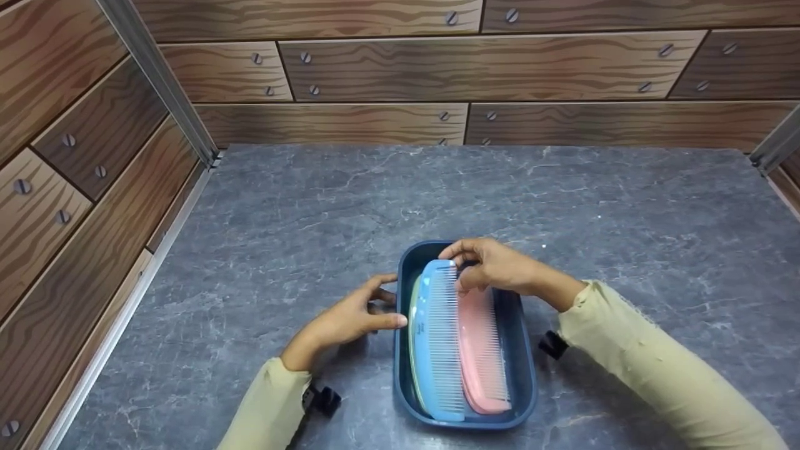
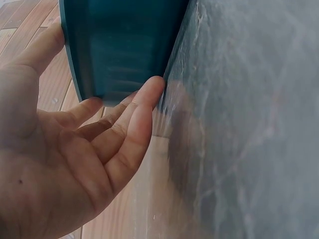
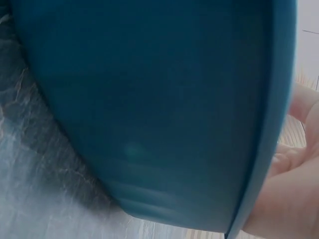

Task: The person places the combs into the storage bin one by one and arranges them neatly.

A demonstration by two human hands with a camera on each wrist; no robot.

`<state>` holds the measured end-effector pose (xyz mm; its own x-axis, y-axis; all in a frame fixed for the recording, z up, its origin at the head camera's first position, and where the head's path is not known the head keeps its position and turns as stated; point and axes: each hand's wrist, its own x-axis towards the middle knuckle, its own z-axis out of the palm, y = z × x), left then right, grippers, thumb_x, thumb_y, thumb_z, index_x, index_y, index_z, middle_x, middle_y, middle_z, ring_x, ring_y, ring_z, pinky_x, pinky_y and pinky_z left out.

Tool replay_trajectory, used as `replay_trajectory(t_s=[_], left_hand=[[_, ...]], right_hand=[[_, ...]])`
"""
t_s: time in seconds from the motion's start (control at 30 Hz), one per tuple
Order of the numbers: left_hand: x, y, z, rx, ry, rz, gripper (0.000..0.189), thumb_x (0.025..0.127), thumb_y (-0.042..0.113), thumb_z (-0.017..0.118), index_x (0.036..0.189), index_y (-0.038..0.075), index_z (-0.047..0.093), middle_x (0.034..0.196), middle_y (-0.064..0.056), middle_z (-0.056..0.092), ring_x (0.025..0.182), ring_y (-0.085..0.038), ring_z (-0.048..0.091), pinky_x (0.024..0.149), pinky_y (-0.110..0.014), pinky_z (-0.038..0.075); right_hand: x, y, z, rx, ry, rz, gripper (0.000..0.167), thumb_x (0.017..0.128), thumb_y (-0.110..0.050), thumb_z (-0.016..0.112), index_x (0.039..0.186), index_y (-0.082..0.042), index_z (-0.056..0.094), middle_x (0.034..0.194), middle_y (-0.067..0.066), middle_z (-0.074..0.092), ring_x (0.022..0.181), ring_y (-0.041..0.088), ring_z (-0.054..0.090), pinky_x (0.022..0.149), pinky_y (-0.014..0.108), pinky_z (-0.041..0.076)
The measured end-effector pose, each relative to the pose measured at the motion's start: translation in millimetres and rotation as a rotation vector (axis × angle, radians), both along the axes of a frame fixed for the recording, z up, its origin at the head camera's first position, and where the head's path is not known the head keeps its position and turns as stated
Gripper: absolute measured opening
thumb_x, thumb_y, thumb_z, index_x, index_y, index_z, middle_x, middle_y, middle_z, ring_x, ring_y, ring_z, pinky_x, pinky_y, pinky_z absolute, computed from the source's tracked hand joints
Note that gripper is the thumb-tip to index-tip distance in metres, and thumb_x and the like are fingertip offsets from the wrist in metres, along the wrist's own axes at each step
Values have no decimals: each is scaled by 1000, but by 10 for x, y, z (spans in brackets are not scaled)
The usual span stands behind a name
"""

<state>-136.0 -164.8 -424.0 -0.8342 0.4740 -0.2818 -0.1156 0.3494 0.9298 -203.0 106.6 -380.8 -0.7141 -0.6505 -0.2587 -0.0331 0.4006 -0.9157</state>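
Note:
A dark blue tub [image 1: 528, 400] with rounded corners holds several combs. A light blue comb [image 1: 428, 350] leans lengthwise over a pale green comb [image 1: 412, 312], whose edge alone shows. Beside them in the tub lies a pink comb [image 1: 478, 375]. My right hand [image 1: 500, 265] reaches over the far right rim and pinches the blue comb's far end; its fingertips are partly hidden behind the tub's wall [image 3: 149, 99] in the right wrist view. With thumb and fingers spread, my left hand [image 1: 350, 315] touches the tub's left side, fingertips against the outer wall [image 2: 124, 45].
The tub stands on a grey marbled tabletop [image 1: 300, 219] near its front. Wood-patterned panels [image 1: 375, 69] rise behind and at the left, joined by a metal post [image 1: 169, 81]. Dark wrist cameras [image 1: 322, 400] sit close to the tub on both sides.

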Motion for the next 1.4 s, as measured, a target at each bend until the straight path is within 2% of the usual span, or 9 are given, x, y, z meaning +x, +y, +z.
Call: replay_trajectory(t_s=[0.2, 0.4, 0.5, 0.63, 0.87, 1.0, 1.2, 1.4], left_hand=[[2, 5, 6, -6, -9, 3, 84, 87, 35, 72, 152, 12, 25, 136, -19, 49, 110, -27, 62, 95, -41, 52], [6, -5, 5, -4, 3, -4, 85, 87, 36, 72, 152, 12, 24, 136, -20, 49, 112, -27, 61, 95, -40, 52], [8, -10, 0, 2, 7, -13, 84, 87, 35, 72, 152, 11, 23, 136, -20, 48, 113, -28, 61, 96, -40, 51], [11, -12, 0, 10, 11, -17, 83, 88, 34, 71, 152, 10, 24, 136, -21, 48, 114, -29, 60, 97, -41, 51], [13, -4, -3, 1, 9, -11, 83, 88, 34, 71, 152, 11, 24, 136, -21, 49, 112, -28, 61, 96, -41, 51], [13, 0, -2, 1, 7, -9, 83, 88, 34, 71, 152, 11, 24, 135, -21, 49, 112, -28, 61, 96, -41, 51], [13, 2, 1, 2, 9, -1, 82, 88, 33, 71, 152, 11, 25, 135, -22, 49, 111, -27, 61, 97, -41, 51], [13, -4, -8, 20, 14, -9, 82, 88, 32, 71, 152, 10, 25, 135, -22, 49, 112, -29, 61, 97, -41, 51]], right_hand=[[-11, -54, -21, 25, 29, 14, 49, 79, 4, 66, 126, 7, 51, 101, 13, 61, 78, 12, 59, 63, 27, 52], [-27, -99, -55, 76, 105, 53, 47, 81, 7, 64, 126, 9, 51, 99, 15, 58, 76, 12, 60, 70, 34, 58], [-31, -110, -69, 102, 153, 66, 45, 82, 6, 66, 124, 10, 52, 95, 15, 60, 72, 11, 60, 67, 30, 57], [-36, -123, -77, 154, 218, 51, 41, 81, 1, 70, 119, 8, 56, 85, 7, 60, 66, 9, 55, 61, 24, 52], [-27, -109, -76, 201, 285, 77, 39, 79, -5, 74, 114, 3, 60, 81, 5, 60, 65, 9, 54, 59, 23, 51], [-15, -104, -70, 182, 290, 106, 39, 79, -5, 74, 114, 2, 60, 83, 6, 61, 69, 10, 57, 61, 23, 51], [-13, -82, -19, 111, 261, 106, 38, 82, -3, 72, 116, 5, 57, 88, 10, 60, 77, 13, 56, 64, 21, 50], [-6, -17, 56, 58, 231, 103, 39, 86, -4, 70, 119, 9, 54, 92, 12, 60, 74, 12, 59, 65, 26, 54]])
